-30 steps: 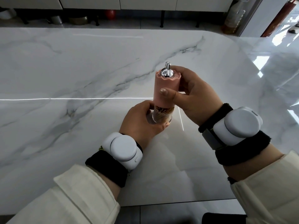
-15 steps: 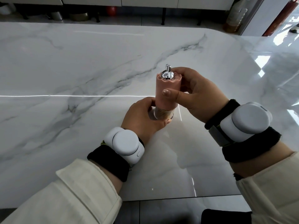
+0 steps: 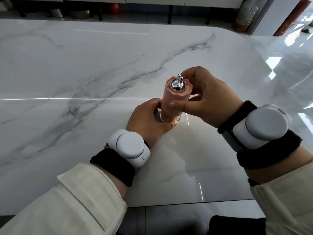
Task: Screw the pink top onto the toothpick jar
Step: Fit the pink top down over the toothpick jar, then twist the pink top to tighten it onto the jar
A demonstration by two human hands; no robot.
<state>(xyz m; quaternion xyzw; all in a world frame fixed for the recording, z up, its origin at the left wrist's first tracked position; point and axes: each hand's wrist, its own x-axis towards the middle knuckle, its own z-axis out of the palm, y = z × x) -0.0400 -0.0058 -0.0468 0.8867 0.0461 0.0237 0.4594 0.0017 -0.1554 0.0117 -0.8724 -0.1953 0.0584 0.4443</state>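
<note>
Head view: pink top (image 3: 176, 99) now lower than before, nearly covering clear toothpick jar (image 3: 162, 118), held upright above marble table (image 3: 84, 65). Right hand (image 3: 208, 99) clasped on top from 3 o'clock; left hand (image 3: 147, 122) wrapped round jar. Chrome knob (image 3: 177, 85) rounded, glossy.

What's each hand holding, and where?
Left hand grips the clear jar at its base; right hand pinches the pink top around its side.

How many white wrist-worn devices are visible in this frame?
2. One white device sits on the left wrist, behind the left hand holding the jar. The other white device is on the right wrist, behind the right hand gripping the pink top.
</note>
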